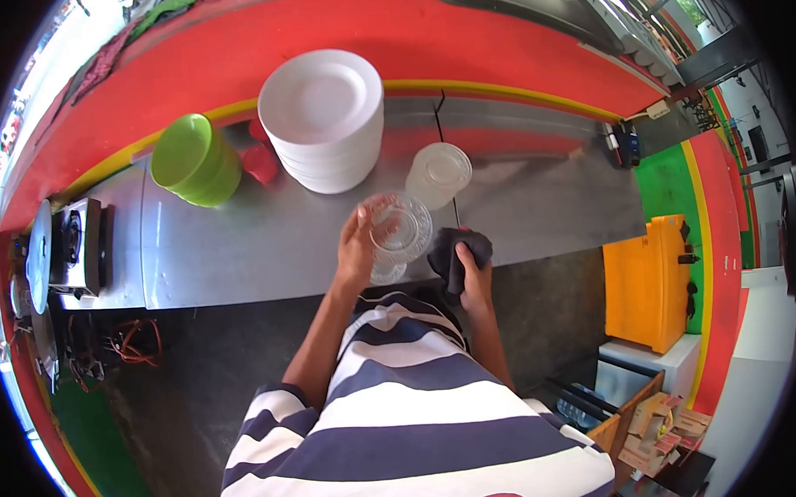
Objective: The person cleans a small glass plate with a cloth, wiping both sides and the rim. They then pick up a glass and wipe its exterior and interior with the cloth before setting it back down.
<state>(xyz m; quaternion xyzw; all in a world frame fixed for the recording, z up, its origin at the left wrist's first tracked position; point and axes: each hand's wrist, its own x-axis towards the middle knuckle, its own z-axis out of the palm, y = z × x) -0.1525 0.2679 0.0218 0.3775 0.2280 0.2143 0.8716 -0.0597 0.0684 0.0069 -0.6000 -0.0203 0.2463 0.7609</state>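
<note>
My left hand [356, 250] grips a clear glass saucer [401, 227] with a patterned rim, held up over the front edge of the metal counter. Below it another clear glass piece [387, 272] shows in part. Bunched in my right hand [474, 276] is a dark cloth [458, 253], just right of the saucer and apart from it. Behind the cloth stands a stack of clear glass saucers [439, 172]. Further back rises a tall stack of white plates [323, 120].
Green bowls [195, 161] are stacked at the left, beside red cups [260, 164]. A gas stove [76, 247] sits at the far left of the steel counter [241, 263]. Small dark items [623, 144] lie at its right end. An orange container [646, 284] stands right.
</note>
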